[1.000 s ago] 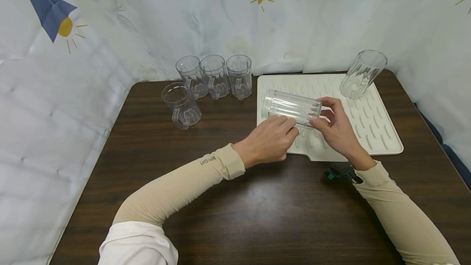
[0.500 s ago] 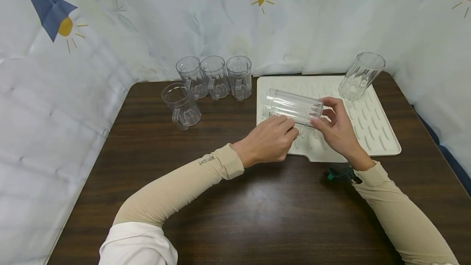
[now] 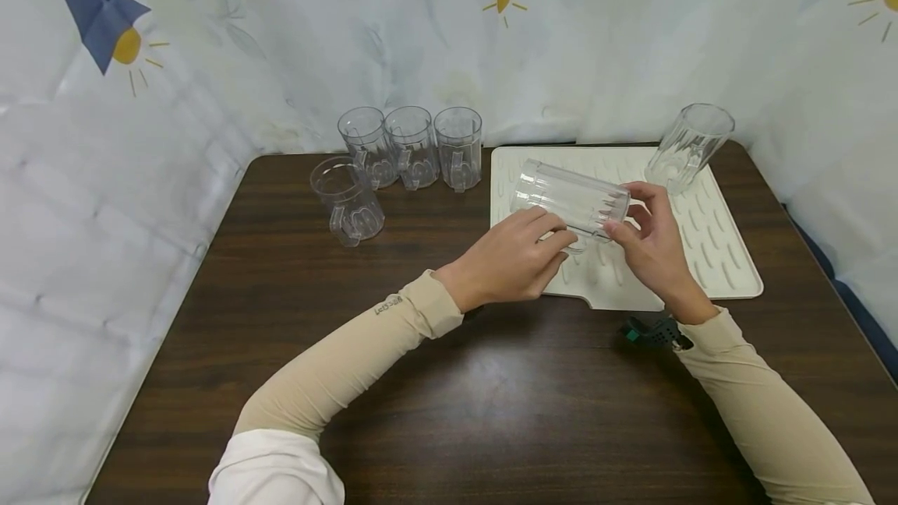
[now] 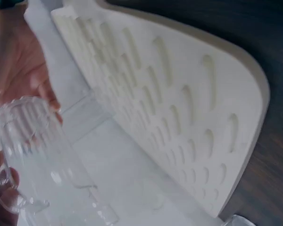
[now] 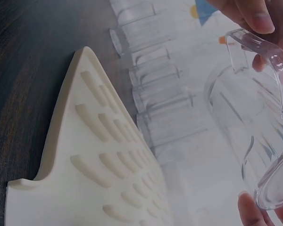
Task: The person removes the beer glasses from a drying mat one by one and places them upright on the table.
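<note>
A clear mug point(image 3: 571, 197) lies tilted nearly sideways above the white draining mat, its base toward my right hand. My right hand point(image 3: 652, 244) grips the base end, with the thumb on the near side and fingers on the far side. My left hand point(image 3: 519, 256) is at the handle side, fingers curled about the handle point(image 5: 262, 47); the right wrist view shows a fingertip through the handle's gap. How firmly the left fingers hold is unclear. In the left wrist view, the mug's ribbed base point(image 4: 26, 115) faces the right hand's fingers.
The white draining mat point(image 3: 722, 256) has raised oval ridges. Another clear mug point(image 3: 691, 146) stands at its back right corner. Several clear mugs point(image 3: 458, 150) stand upright at the back left, one point(image 3: 348, 201) nearer the front. A patterned white cloth point(image 3: 596, 45) borders the table point(image 3: 421, 411).
The mug has shifted slightly right and up, with my right hand moving along. My left fingers have loosened and spread a little from their tighter curl at the handle.
</note>
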Available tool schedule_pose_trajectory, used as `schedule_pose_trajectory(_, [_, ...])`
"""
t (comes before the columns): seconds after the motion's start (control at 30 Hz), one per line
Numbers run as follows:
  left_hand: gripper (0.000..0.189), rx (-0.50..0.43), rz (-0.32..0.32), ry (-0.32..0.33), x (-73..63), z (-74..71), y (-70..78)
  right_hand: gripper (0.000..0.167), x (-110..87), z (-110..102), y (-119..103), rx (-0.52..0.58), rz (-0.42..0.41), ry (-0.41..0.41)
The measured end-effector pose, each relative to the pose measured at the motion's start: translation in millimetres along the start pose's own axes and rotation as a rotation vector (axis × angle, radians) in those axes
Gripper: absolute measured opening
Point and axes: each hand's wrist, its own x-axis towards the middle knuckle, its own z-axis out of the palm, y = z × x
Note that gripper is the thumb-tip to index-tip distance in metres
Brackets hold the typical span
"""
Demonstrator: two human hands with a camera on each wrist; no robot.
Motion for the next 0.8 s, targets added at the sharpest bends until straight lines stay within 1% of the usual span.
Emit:
schedule_pose_trajectory(0.13, [0.021,-0.1,-0.062,0.061,-2.9,-2.3,-3.4,0.052,0.8,-1.9,1.3,0.018,0.002,0.018])
schedule_pose_trajectory(0.2, [0.02,-0.15,-0.097,0.104,-5.1,-2.7,-5.1,0.052,1.3,-2.8,1.4,0.038,0.001,0.032])
schedule_pose_trajectory(0.33, [0.018,-0.251,-0.165,0.219,-11.0,-2.3,-7.8,0.051,2.8,-4.6,0.7,0.065,-0.003,0.059])
schedule_pose_trajectory(0.47, [0.014,-0.395,-0.242,0.336,-18.7,0.9,-11.0,0.051,4.2,-6.6,-0.2,0.114,-0.009,0.093])
schedule_pose_trajectory(0.53, [0.013,-0.473,-0.288,0.381,-23.3,2.7,-12.5,0.051,5.3,-7.3,-0.9,0.129,-0.013,0.107])
schedule_pose_trajectory(0.7, [0.013,-0.638,-0.404,0.447,-34.0,7.9,-14.5,0.05,7.2,-7.8,-3.1,0.153,-0.023,0.13])
schedule_pose_trajectory(0.8, [0.013,-0.768,-0.476,0.471,-39.8,12.9,-13.6,0.05,7.1,-7.4,-4.1,0.15,-0.022,0.139])
